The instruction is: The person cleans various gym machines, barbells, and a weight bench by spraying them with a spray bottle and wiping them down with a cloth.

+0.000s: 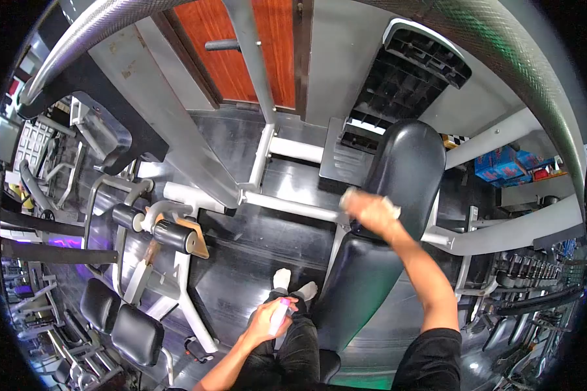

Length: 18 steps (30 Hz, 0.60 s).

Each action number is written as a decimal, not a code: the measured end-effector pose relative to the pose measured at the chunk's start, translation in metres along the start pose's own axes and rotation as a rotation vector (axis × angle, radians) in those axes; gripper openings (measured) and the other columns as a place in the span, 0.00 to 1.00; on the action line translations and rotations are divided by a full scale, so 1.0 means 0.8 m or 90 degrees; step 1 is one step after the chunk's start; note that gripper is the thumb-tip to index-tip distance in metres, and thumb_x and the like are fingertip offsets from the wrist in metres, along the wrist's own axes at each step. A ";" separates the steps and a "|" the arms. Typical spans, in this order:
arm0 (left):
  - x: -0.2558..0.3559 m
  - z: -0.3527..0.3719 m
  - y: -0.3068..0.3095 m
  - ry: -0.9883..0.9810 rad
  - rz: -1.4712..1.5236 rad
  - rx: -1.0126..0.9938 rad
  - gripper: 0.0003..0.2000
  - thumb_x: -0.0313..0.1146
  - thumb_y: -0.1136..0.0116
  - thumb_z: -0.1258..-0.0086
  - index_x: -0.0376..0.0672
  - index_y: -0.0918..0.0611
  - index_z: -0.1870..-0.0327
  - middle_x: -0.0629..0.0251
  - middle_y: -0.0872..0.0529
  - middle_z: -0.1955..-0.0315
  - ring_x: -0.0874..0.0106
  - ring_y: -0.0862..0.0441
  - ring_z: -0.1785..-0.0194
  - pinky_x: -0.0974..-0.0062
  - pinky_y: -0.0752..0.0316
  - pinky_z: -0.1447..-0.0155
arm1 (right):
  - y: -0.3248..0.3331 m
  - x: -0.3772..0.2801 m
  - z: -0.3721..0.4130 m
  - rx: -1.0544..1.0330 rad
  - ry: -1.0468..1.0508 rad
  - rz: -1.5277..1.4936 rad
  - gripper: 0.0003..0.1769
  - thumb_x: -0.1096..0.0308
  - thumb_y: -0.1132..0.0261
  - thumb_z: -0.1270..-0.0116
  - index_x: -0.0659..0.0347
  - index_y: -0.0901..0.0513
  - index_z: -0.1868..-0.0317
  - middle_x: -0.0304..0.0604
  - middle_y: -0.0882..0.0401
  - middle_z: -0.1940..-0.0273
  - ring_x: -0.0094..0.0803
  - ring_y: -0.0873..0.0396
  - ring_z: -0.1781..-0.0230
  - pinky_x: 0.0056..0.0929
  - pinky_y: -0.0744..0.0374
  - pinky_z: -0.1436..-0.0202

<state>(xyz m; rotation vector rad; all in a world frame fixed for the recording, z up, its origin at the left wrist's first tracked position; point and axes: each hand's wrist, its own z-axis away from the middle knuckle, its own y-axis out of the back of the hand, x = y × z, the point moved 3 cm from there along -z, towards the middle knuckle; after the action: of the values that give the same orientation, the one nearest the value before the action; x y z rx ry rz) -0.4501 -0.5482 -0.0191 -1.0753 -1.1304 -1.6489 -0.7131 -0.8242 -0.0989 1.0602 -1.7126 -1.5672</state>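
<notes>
My left hand [265,321] is wrapped round a pale bottle [279,316] with a pink top, held low in front of my dark trousers. Farther up and to the right, my right hand [372,214] is closed on a whitish cloth [394,207], part of which sticks out beside the fingers; motion blurs the fingertips. That hand is over the lower left part of the black padded backrest [412,163]. Below it runs the long black seat pad [359,283] of the same bench. Whether the cloth touches the padding I cannot tell.
Curved metal frame bars [535,58] arch over the top and right. A machine with black rollers [174,236] and a small black seat [137,340] stands at the left. Behind are a wooden door [209,45] and blue boxes [502,166]. A dumbbell rack [528,268] is at the right.
</notes>
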 end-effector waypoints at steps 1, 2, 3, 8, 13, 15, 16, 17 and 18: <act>0.001 -0.002 0.001 -0.014 0.001 0.003 0.19 0.17 0.41 0.48 0.40 0.20 0.52 0.63 0.12 0.59 0.69 0.12 0.65 0.74 0.18 0.60 | -0.009 -0.029 0.014 -0.144 0.008 -0.108 0.13 0.69 0.39 0.38 0.59 0.20 0.52 0.45 0.20 0.46 0.38 0.17 0.49 0.33 0.16 0.47; 0.002 -0.001 0.002 -0.009 0.003 0.003 0.19 0.17 0.41 0.48 0.40 0.20 0.52 0.63 0.12 0.59 0.69 0.12 0.65 0.74 0.18 0.60 | -0.026 -0.045 0.038 -0.033 0.144 -0.107 0.12 0.68 0.39 0.38 0.58 0.20 0.54 0.41 0.20 0.46 0.37 0.18 0.47 0.30 0.15 0.47; 0.003 -0.003 0.004 -0.024 -0.004 0.007 0.19 0.17 0.41 0.48 0.39 0.20 0.53 0.63 0.12 0.58 0.67 0.12 0.64 0.73 0.18 0.60 | -0.018 -0.050 0.041 -0.122 0.237 -0.111 0.12 0.68 0.39 0.38 0.58 0.19 0.53 0.38 0.21 0.44 0.37 0.20 0.43 0.28 0.16 0.47; -0.013 -0.003 0.006 -0.071 -0.017 0.027 0.17 0.16 0.42 0.49 0.37 0.20 0.56 0.58 0.13 0.55 0.62 0.12 0.60 0.72 0.19 0.59 | 0.050 0.053 0.006 -0.008 0.040 -0.016 0.28 0.74 0.42 0.37 0.49 0.27 0.35 0.43 0.24 0.38 0.40 0.25 0.35 0.33 0.19 0.39; -0.005 -0.005 0.007 -0.057 -0.026 0.032 0.14 0.18 0.45 0.48 0.35 0.19 0.58 0.56 0.12 0.59 0.61 0.12 0.55 0.70 0.19 0.50 | 0.065 0.027 -0.006 0.177 -0.161 0.015 0.28 0.75 0.43 0.39 0.47 0.25 0.37 0.41 0.27 0.34 0.39 0.25 0.36 0.33 0.23 0.35; -0.008 -0.002 0.007 -0.066 -0.015 0.014 0.17 0.17 0.41 0.49 0.36 0.20 0.55 0.58 0.13 0.54 0.63 0.12 0.59 0.72 0.18 0.58 | 0.002 -0.027 0.018 -0.170 -0.102 0.050 0.24 0.73 0.41 0.39 0.54 0.24 0.40 0.41 0.22 0.40 0.38 0.21 0.41 0.35 0.23 0.36; -0.008 -0.002 0.008 -0.066 -0.019 0.013 0.17 0.17 0.41 0.49 0.36 0.20 0.55 0.58 0.13 0.54 0.63 0.12 0.59 0.72 0.18 0.58 | -0.010 -0.056 0.037 -0.028 -0.021 -0.050 0.21 0.71 0.41 0.39 0.57 0.21 0.43 0.40 0.21 0.43 0.36 0.21 0.42 0.33 0.21 0.38; -0.007 -0.001 0.008 -0.067 -0.010 0.011 0.17 0.17 0.41 0.49 0.36 0.20 0.55 0.58 0.13 0.54 0.63 0.12 0.59 0.72 0.18 0.57 | -0.042 -0.073 0.064 -0.030 0.085 -0.026 0.19 0.70 0.40 0.39 0.56 0.18 0.47 0.37 0.20 0.43 0.34 0.22 0.40 0.32 0.21 0.37; -0.007 -0.001 0.007 -0.069 0.002 0.009 0.17 0.17 0.41 0.49 0.36 0.20 0.55 0.58 0.13 0.54 0.63 0.12 0.58 0.72 0.18 0.56 | -0.052 -0.083 0.079 -0.203 0.157 -0.015 0.18 0.68 0.39 0.40 0.55 0.16 0.49 0.33 0.21 0.40 0.31 0.26 0.36 0.30 0.24 0.33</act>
<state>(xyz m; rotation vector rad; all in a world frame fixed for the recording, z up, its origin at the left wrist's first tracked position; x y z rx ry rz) -0.4434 -0.5497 -0.0232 -1.1678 -1.2071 -1.5934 -0.7248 -0.7347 -0.1429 1.0610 -1.2436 -1.5852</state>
